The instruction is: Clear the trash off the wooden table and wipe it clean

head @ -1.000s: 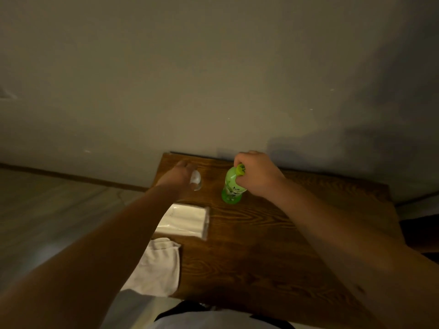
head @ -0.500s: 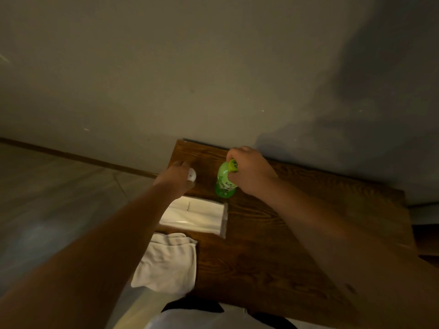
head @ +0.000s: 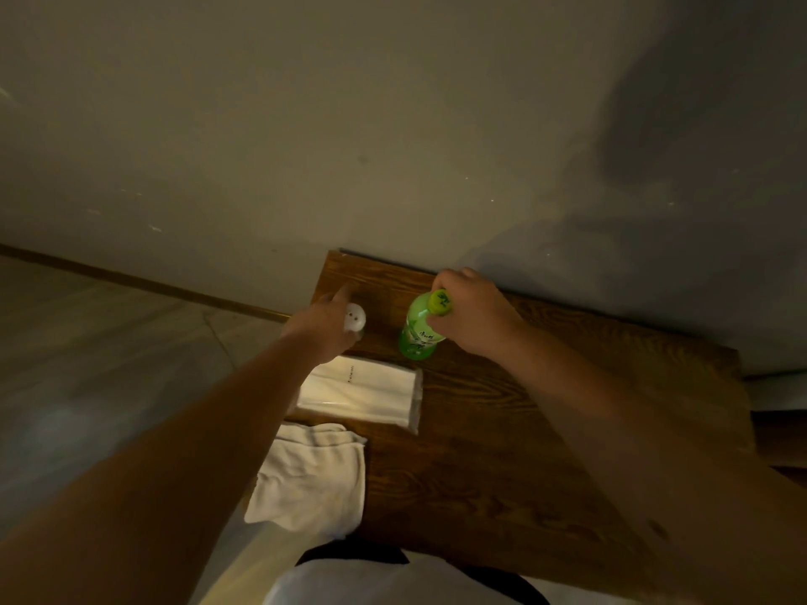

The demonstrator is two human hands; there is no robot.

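A dark wooden table [head: 502, 465] stands against a grey wall. My right hand [head: 474, 318] grips a green plastic bottle [head: 417, 334] near its cap, close to the table's far edge. To its left, my left hand [head: 325, 327] holds a small white-topped container [head: 354, 318] at the table's far left. A white tissue pack [head: 362, 393] lies just below both hands. A white cloth [head: 312, 478] hangs over the table's left edge.
The wall [head: 393, 124] rises right behind the table. Grey floor [head: 87, 364] spreads to the left. A dark piece of furniture [head: 781, 434] sits at the table's right side. My white shirt [head: 393, 582] shows at the bottom.
Both hands keep their grips. The green bottle now leans with its cap showing beside my right hand, and the white container's top faces the camera. The view has shifted slightly.
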